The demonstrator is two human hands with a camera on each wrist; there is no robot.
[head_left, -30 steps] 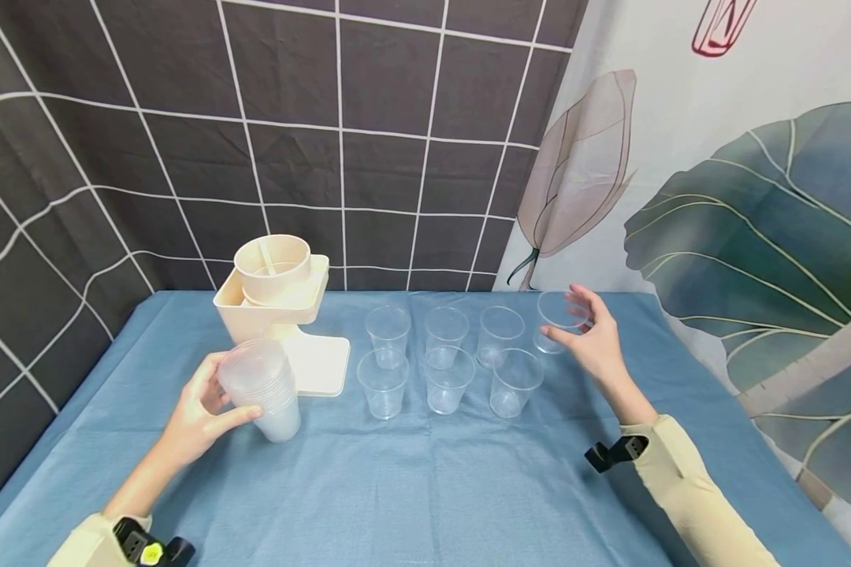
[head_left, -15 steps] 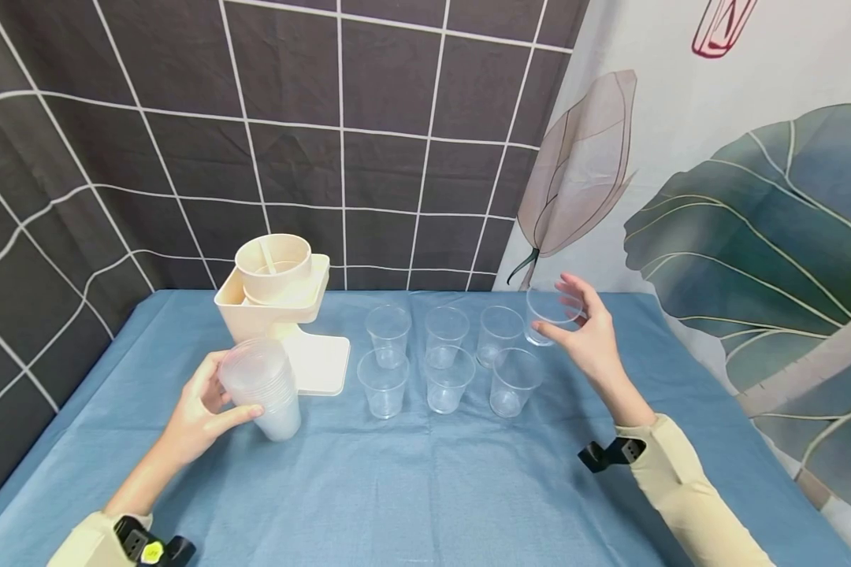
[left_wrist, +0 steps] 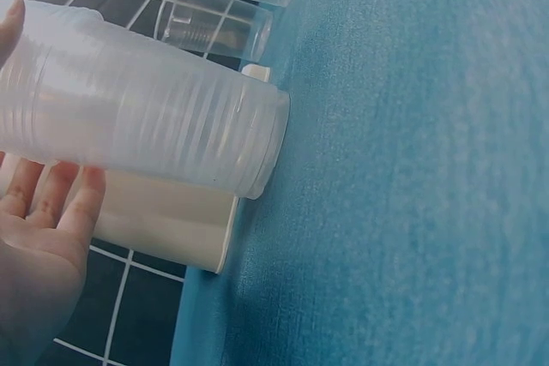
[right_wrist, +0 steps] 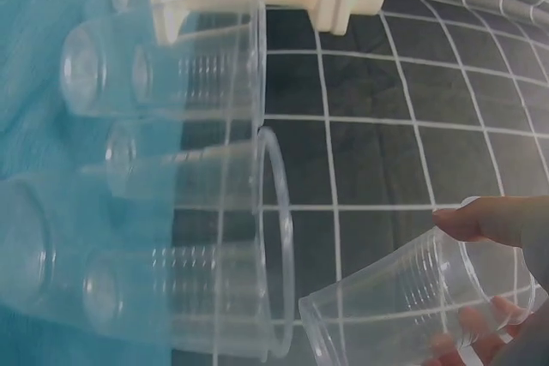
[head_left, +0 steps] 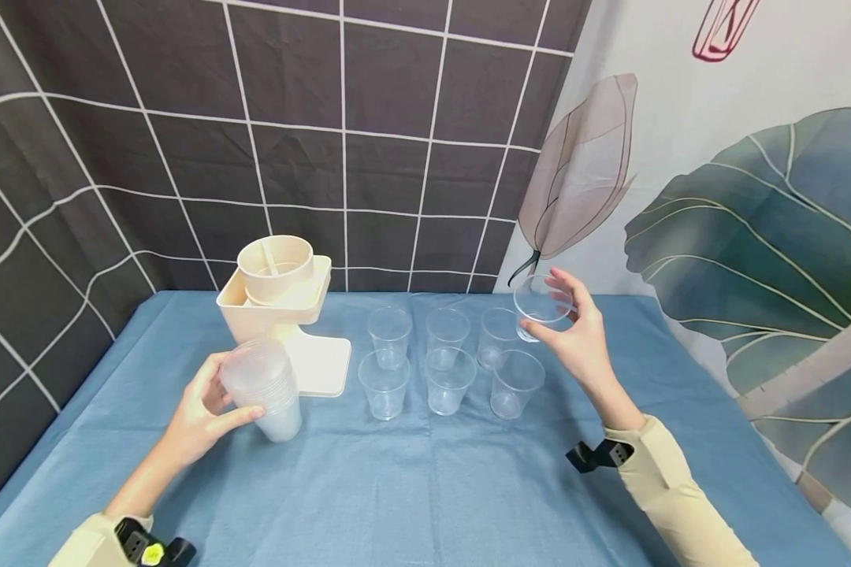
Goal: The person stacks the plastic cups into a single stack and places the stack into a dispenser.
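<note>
At the left, my left hand (head_left: 197, 416) holds a stack of nested clear plastic cups (head_left: 273, 398), thumb on the near side. In the left wrist view, the stack (left_wrist: 163, 105) has its base close to the cloth, and several fingers lie along its side. My right hand (head_left: 585, 337) grips a single clear plastic cup (head_left: 528, 321) near its rim, raised behind the right end of the cup rows. The right wrist view shows this cup (right_wrist: 399, 297) between thumb and fingers. Beside it, several clear cups (head_left: 448, 384) stand upright in two rows of three.
A cream stand (head_left: 317, 364) with a tray top and round container (head_left: 275, 272) stands behind the stack. Blue cloth (head_left: 397, 488) covers the table. A dark grid-patterned curtain (head_left: 390, 173) hangs along the back, a white leaf-print one (head_left: 681, 102) at right.
My right hand has lifted the single cup and carried it left and farther back, toward the rows. The left hand and its stack stay in place.
</note>
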